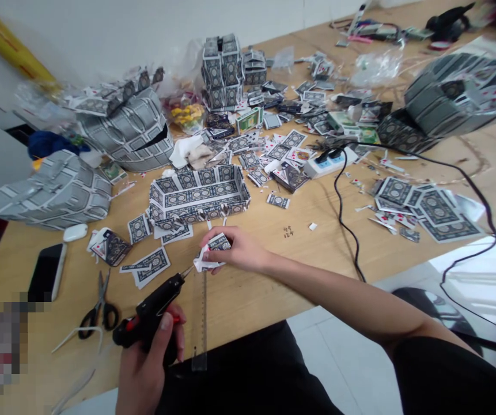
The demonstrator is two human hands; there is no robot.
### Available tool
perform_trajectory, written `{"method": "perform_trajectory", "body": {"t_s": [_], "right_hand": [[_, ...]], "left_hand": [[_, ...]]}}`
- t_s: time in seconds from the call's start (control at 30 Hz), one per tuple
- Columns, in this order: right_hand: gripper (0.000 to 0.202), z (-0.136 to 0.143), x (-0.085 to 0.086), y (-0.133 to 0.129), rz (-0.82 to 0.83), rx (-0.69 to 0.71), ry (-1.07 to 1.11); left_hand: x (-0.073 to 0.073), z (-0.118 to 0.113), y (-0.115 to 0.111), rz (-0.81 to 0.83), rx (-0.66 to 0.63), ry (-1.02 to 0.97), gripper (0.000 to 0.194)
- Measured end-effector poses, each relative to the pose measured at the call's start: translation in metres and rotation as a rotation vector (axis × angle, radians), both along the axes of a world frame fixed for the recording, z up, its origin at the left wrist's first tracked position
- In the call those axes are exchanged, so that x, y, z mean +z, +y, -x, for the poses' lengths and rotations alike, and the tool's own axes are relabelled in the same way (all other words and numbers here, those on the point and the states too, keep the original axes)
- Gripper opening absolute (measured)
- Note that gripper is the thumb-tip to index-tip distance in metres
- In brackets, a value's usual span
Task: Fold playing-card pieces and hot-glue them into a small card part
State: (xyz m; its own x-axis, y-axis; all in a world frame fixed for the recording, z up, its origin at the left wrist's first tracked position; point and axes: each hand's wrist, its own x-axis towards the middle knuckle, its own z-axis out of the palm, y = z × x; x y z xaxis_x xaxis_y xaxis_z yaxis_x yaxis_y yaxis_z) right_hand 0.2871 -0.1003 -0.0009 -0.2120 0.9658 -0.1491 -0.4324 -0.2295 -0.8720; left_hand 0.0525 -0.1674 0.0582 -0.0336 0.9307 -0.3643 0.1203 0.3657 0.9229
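My left hand (pixel 148 363) is wrapped round a black hot glue gun (pixel 158 302), whose nozzle points up and to the right. Between the fingers of my right hand (pixel 239 248) is a folded playing card (pixel 218 244) with a dark patterned back and a white edge. The nozzle tip is close to the card's white edge; I cannot tell whether they touch. A rectangular open box made of cards (pixel 200 197) stands just beyond my right hand. Below the card a clear ruler (pixel 200 328) lies across the table edge.
Scissors (pixel 99 305), a phone (pixel 48 272) and loose cards (pixel 152 266) lie on the left. Finished-looking card structures (pixel 222 72) stand at the back. A white power strip (pixel 329 164) trails black cords to the right, near a pile of cards (pixel 438 210).
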Motion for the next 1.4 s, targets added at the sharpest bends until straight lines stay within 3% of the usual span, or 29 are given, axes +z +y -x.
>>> {"method": "perform_trajectory", "body": {"t_s": [0.23,0.43,0.83,1.23,1.4], "right_hand": [[0.025,-0.0048,-0.0005,0.0011,-0.138,-0.063,-0.233],[0.022,-0.0043,-0.0011,0.0029,-0.093,-0.067,-0.236],[0.03,-0.0037,-0.0015,0.0018,-0.079,-0.052,-0.288],[0.025,-0.0054,-0.0035,0.0028,-0.129,-0.025,-0.297],[0.016,-0.006,-0.0035,0.0035,-0.059,-0.034,-0.276]], "left_hand": [[0.0004,-0.005,-0.0009,-0.087,-0.068,0.092,0.046],[-0.0035,-0.0021,-0.0005,-0.127,-0.153,0.233,0.047],[-0.0025,-0.0021,-0.0005,-0.136,-0.099,0.185,0.044],[-0.0003,-0.0004,-0.0015,-0.146,-0.079,0.157,0.04],[-0.0008,0.0023,-0.002,-0.121,-0.058,0.144,0.042]]}}
